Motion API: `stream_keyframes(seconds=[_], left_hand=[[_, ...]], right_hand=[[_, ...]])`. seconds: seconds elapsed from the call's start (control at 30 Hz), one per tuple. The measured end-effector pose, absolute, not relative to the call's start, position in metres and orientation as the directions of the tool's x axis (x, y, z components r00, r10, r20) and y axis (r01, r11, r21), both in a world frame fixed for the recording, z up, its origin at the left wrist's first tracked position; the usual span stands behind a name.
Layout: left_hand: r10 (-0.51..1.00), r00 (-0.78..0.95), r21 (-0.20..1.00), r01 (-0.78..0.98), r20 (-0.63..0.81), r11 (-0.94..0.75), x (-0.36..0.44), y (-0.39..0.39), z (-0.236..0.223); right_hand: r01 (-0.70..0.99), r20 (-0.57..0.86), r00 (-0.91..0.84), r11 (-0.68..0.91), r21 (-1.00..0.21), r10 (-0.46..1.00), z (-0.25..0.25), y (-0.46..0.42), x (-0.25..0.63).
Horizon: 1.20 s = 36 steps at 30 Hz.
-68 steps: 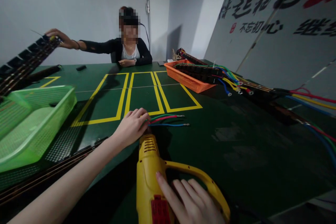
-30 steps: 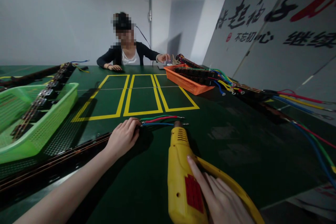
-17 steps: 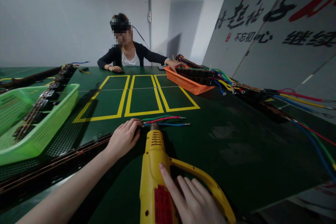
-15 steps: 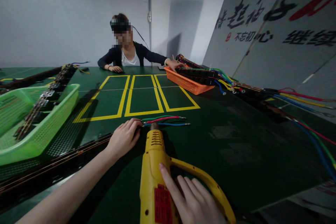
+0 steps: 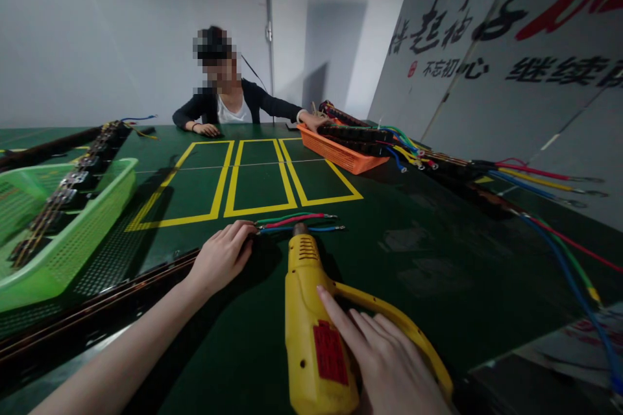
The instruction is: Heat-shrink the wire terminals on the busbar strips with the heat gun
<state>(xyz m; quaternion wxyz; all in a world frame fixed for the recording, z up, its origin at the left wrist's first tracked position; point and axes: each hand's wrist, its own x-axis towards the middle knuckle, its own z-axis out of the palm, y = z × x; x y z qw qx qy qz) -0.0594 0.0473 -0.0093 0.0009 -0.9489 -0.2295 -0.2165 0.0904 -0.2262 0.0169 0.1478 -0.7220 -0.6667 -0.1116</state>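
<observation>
My right hand (image 5: pixel 384 356) grips the handle of a yellow heat gun (image 5: pixel 311 331) with a red label, its nozzle pointing at a bundle of green, red and blue wires (image 5: pixel 299 220) on the green table (image 5: pixel 428 266). My left hand (image 5: pixel 221 256) presses down on the near end of that bundle, where the wires leave a long black cable chain (image 5: pixel 97 311) that runs off to the lower left. The fingers curl over the wires.
A green mesh basket (image 5: pixel 58 233) at the left holds another cable chain. An orange basket (image 5: pixel 335 149) with chains and coloured wires stands at the back right. Yellow tape rectangles (image 5: pixel 253 175) mark the middle. A person sits across the table, one hand on the orange basket.
The heat gun has swung left and then slightly right along the wire ends, nozzle staying near them. The person opposite moved a hand from a chain at the left over to the orange basket.
</observation>
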Motion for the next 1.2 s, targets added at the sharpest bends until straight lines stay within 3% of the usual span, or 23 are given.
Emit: stream_keyframes(seconds=[0.2,0.47,0.8,0.93,1.2], left_hand=[[0.427,0.805,0.09,0.431,0.412,-0.898,-0.059,0.047,-0.009],[0.43,0.807,0.074,0.439,0.405,-0.895,-0.059,0.046,-0.009],[0.444,0.779,0.044,0.476,0.442,-0.879,-0.058,0.048,-0.016],[0.438,0.78,0.024,0.479,0.447,-0.878,-0.057,0.048,-0.016],[0.428,0.792,0.005,0.473,0.435,-0.881,-0.055,0.048,-0.015]], right_hand=[[0.981,0.31,0.179,-0.146,-0.127,0.934,0.024,-0.244,0.115],[0.976,0.377,0.213,-0.214,-0.04,0.901,0.023,-0.26,0.129],[0.978,0.217,0.194,-0.172,-0.115,0.957,0.015,-0.24,0.107],[0.995,0.191,0.096,-0.088,-0.053,0.977,0.003,-0.229,0.097],[0.994,0.296,-0.011,-0.022,0.105,0.955,-0.002,-0.208,0.078]])
